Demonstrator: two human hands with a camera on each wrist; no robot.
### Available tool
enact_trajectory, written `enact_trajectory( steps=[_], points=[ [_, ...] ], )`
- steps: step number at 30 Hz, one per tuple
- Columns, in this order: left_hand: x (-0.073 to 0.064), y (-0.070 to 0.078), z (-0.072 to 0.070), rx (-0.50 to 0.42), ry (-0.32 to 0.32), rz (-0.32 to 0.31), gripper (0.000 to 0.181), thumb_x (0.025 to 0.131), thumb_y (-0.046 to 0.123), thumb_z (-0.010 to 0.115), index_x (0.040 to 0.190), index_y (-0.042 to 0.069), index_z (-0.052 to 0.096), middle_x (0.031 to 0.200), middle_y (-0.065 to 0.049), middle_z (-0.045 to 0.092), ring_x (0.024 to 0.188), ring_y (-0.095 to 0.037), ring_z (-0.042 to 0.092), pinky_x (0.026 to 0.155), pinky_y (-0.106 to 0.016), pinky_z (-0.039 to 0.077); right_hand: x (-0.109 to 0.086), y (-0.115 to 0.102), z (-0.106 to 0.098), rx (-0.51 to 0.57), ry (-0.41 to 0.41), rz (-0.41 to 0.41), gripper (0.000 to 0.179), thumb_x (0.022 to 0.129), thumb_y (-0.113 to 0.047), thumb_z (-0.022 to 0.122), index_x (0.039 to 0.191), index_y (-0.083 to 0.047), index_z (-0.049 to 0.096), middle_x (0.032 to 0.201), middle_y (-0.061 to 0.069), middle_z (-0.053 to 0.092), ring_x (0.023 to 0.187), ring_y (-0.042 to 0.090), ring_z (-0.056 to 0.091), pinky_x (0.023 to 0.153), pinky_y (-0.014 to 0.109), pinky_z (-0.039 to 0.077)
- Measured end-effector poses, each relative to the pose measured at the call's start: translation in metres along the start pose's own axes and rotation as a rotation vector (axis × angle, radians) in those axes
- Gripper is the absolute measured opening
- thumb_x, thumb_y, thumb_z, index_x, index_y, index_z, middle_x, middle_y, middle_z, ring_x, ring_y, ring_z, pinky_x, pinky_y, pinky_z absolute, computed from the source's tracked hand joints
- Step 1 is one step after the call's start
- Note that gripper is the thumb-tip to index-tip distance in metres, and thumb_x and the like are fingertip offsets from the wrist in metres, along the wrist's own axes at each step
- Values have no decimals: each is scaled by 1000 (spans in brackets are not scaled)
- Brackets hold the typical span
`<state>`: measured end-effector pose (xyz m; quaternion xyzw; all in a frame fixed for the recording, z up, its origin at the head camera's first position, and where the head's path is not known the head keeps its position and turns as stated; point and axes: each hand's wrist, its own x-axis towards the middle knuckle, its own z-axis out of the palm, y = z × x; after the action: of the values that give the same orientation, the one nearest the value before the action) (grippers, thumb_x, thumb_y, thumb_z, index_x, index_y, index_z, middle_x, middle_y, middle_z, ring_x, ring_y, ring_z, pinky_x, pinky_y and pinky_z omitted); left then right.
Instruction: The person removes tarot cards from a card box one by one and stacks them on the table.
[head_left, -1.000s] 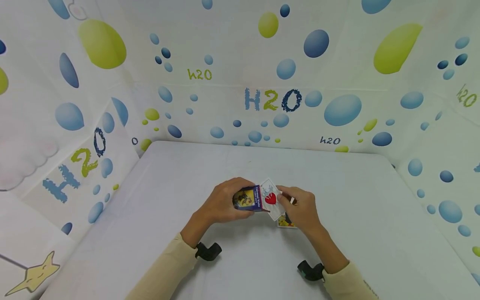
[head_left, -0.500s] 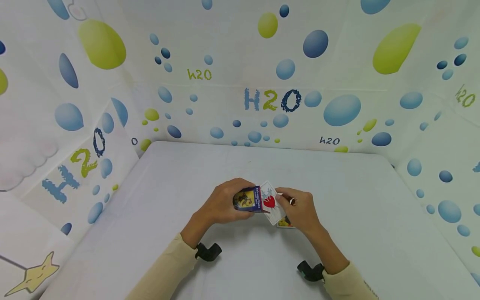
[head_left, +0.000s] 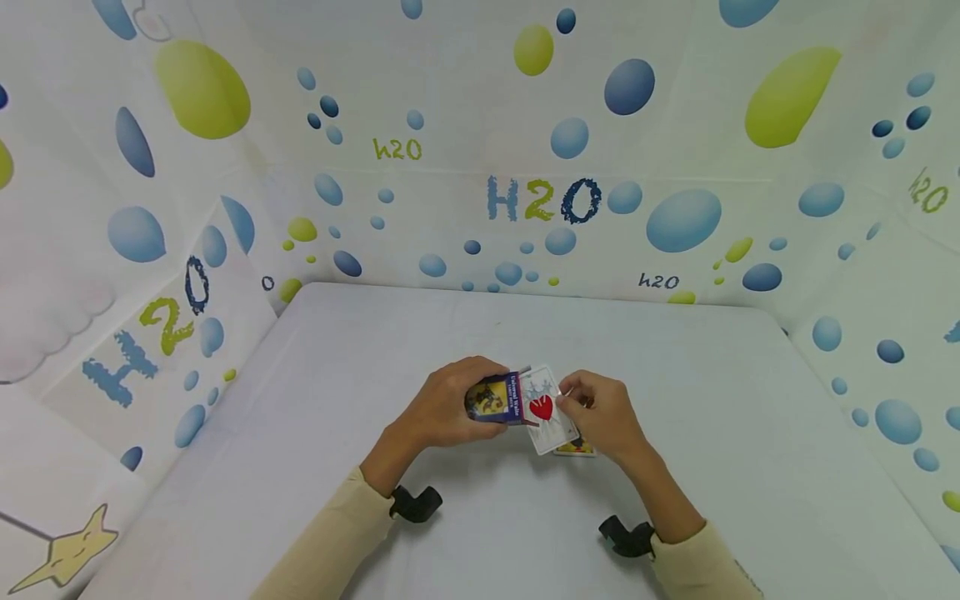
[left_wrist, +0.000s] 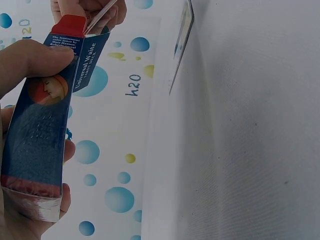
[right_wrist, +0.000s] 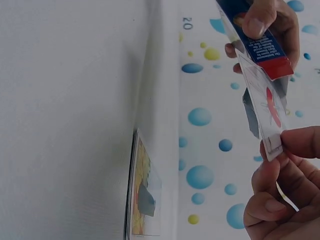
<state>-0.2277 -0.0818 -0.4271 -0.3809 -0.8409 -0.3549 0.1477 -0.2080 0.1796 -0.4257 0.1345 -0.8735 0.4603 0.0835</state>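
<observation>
My left hand [head_left: 450,402] grips a dark blue tarot card box [head_left: 491,399], its thumb along one narrow side and fingers on the other. The box's open end points right, and its red end flap [left_wrist: 70,24] is folded out in the left wrist view. At that end, the thumb and fingertips of my right hand [head_left: 606,414] pinch the edge of a white-bordered tarot card [head_left: 551,431] with a red heart pierced by swords. The card is tilted and overlaps the box mouth. Below it, a small stack of tarot cards [head_left: 577,448] lies face up on the table, partly hidden.
A white cloth covers the table [head_left: 360,350]. Behind it hangs a white curtain [head_left: 450,83] with blue and green drops and H2O lettering, which also runs along both sides. Black wrist cameras sit at the left cuff [head_left: 416,504] and right cuff [head_left: 628,537].
The heart card has swung lower and slightly right at the box mouth. My right hand has shifted a little right, uncovering more of the stack. The left hand and box are nearly still.
</observation>
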Motion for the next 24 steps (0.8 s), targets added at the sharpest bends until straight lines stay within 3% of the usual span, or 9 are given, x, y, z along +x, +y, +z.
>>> enact_trajectory(
  steps=[8,15,24],
  points=[
    [-1,-4,2,14,6,-6,65,72,32,89,129,13,64,124,2,68,109,-13,62,94,-33,55,3,7,-6,112,-81,40,4,92,-2,66,88,-1,65,70,6,63,61,27,60,57,36,58],
    [-1,-4,2,14,17,-14,65,72,32,89,130,14,64,124,4,68,108,-12,62,94,-32,55,7,19,-10,212,-126,147,8,94,0,56,88,2,60,65,11,60,58,42,56,44,23,42],
    [-1,-5,1,6,15,-20,64,73,31,89,129,13,64,124,3,68,108,-12,61,93,-32,56,8,24,-15,246,-99,259,16,97,-6,52,89,4,63,63,13,58,49,33,53,41,24,40]
  ],
)
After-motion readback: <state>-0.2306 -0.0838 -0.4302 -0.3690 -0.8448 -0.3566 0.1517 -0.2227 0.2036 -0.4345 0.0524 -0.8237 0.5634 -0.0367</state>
